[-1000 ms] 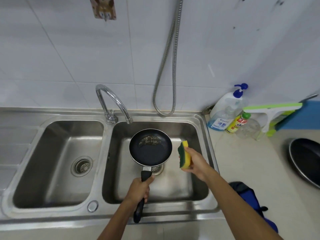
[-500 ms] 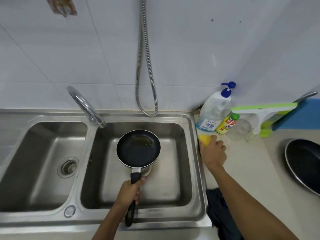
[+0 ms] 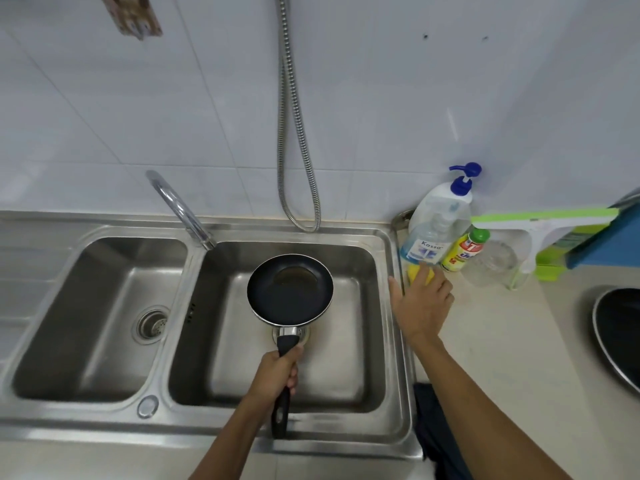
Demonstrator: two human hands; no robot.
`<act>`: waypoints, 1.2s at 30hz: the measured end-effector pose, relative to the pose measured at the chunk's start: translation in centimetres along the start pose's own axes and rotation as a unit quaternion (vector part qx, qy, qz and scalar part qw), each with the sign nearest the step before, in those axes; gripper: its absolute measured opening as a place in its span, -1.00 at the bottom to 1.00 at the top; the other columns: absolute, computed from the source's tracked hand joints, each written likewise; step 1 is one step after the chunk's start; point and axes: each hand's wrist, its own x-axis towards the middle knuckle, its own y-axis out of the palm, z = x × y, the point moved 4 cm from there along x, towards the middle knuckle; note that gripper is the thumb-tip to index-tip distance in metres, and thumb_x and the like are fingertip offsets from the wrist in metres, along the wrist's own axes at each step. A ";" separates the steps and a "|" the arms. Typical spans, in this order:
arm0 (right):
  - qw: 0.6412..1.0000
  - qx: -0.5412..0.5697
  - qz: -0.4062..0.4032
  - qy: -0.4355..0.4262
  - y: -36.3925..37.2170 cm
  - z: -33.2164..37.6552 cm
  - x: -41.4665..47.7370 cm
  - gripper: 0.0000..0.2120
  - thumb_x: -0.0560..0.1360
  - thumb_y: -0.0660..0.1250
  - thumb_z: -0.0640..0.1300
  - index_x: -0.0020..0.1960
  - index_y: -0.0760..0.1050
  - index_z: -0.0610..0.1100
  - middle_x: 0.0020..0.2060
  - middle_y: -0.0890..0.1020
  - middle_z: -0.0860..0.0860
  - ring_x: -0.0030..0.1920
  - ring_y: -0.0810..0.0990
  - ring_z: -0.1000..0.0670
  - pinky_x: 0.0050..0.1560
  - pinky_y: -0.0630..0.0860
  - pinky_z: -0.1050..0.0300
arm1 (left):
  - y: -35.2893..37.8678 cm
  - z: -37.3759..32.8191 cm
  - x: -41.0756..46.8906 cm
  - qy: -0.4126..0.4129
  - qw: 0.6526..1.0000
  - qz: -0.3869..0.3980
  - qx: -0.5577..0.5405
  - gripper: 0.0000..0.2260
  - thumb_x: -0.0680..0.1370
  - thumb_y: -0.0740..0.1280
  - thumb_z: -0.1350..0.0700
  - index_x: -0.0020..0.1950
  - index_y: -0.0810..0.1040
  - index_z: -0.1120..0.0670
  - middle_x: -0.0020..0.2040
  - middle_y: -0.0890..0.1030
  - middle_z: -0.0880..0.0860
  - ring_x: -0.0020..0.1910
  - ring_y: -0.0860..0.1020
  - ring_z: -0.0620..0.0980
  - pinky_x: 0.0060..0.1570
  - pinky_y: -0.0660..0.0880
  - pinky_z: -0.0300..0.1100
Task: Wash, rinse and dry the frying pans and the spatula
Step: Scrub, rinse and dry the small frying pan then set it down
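Observation:
A small black frying pan (image 3: 290,292) hangs level over the right basin of the steel sink (image 3: 393,341), with a pool of liquid at its far side. My left hand (image 3: 277,375) grips its black handle. My right hand (image 3: 420,303) lies on the counter to the right of the sink, fingers spread and resting on a yellow sponge (image 3: 414,271) in front of the bottles. A second, larger black pan (image 3: 620,334) sits at the right edge of the counter, partly cut off. No spatula shows.
A faucet (image 3: 180,209) arches over the divider between the basins, and a metal hose (image 3: 294,133) hangs down the tiled wall. A pump soap bottle (image 3: 436,226), a yellow bottle (image 3: 464,251), a glass jar (image 3: 491,265) and a green squeegee (image 3: 540,223) crowd the back of the counter. A dark cloth (image 3: 436,431) hangs at the counter's front.
My right hand carried the sponge from beside the pan to the counter by the bottles, and its fingers have since spread out flat on it. The pan stays over the right basin.

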 end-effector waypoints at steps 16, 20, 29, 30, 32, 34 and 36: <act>0.785 0.455 0.398 0.133 -0.9 12.2 -18.8 -0.72 0.57 0.06 0.38 0.16 0.37 0.29 0.02 0.67 0.10 0.06 0.65 0.06 0.21 0.56 -0.05 | 2.1 -1.0 -3.0 -0.031 0.983 0.043 -0.178 -0.57 0.59 0.31 -0.25 0.08 0.68 0.10 0.02 0.73 0.20 0.01 0.71 0.14 0.11 0.63 0.06; 0.765 0.495 0.377 0.164 -0.4 13.3 -20.1 -0.59 0.53 0.03 0.45 0.20 0.47 0.31 0.11 0.66 0.19 0.18 0.61 0.06 0.31 0.50 -0.11 | 1.5 -0.7 -2.8 -0.026 0.979 0.067 -0.191 -0.60 0.62 0.30 -0.22 0.17 0.67 0.09 0.05 0.75 0.09 0.14 0.68 0.07 0.25 0.56 -0.01; 0.850 0.422 0.287 0.129 -0.8 16.5 -21.3 -0.61 0.66 -0.07 0.28 0.28 0.46 0.28 0.02 0.69 0.17 0.02 0.66 0.05 0.14 0.62 -0.07 | -2.0 0.0 -1.2 -0.019 0.987 0.139 -0.079 -0.51 0.55 0.19 -0.41 0.10 0.67 -0.07 0.08 0.73 0.11 0.06 0.67 0.04 0.01 0.61 -0.05; 0.858 0.415 0.275 0.129 -0.5 16.7 -21.4 -0.62 0.67 -0.05 0.24 0.29 0.48 0.24 0.03 0.68 0.16 0.03 0.66 0.04 0.16 0.62 -0.05 | -2.5 -0.3 -1.0 -0.005 0.989 0.147 -0.025 -0.49 0.58 0.12 -0.41 0.09 0.65 -0.08 0.09 0.72 0.06 0.08 0.66 -0.02 0.06 0.61 -0.08; 0.886 0.375 0.252 0.105 0.0 16.6 -21.2 -0.64 0.70 0.01 0.14 0.34 0.49 0.16 0.05 0.68 0.12 0.06 0.66 0.00 0.18 0.61 -0.01 | -4.1 -1.5 -1.2 0.030 0.978 0.160 0.129 -0.48 0.66 -0.06 -0.32 0.16 0.59 -0.08 0.12 0.68 -0.02 0.06 0.61 -0.11 0.01 0.55 -0.23; 0.915 0.329 0.223 0.067 0.8 16.0 -20.8 -0.66 0.69 0.11 0.08 0.41 0.45 0.09 0.11 0.70 0.04 0.09 0.66 -0.12 0.14 0.59 -0.03 | -7.2 -2.7 0.1 0.081 0.926 0.118 0.348 -0.44 0.71 -0.10 -0.23 0.34 0.55 0.04 0.30 0.60 0.12 0.22 0.57 0.06 0.18 0.52 -0.08; 0.929 0.303 0.208 0.047 1.6 15.4 -20.3 -0.63 0.66 0.18 0.09 0.45 0.42 0.08 0.10 0.71 0.00 0.05 0.66 -0.19 0.08 0.60 -0.08 | -11.9 -4.5 2.2 0.083 0.857 -0.029 0.509 -0.53 0.71 0.02 -0.13 0.36 0.51 0.15 0.35 0.56 0.21 0.31 0.54 0.22 0.28 0.46 0.02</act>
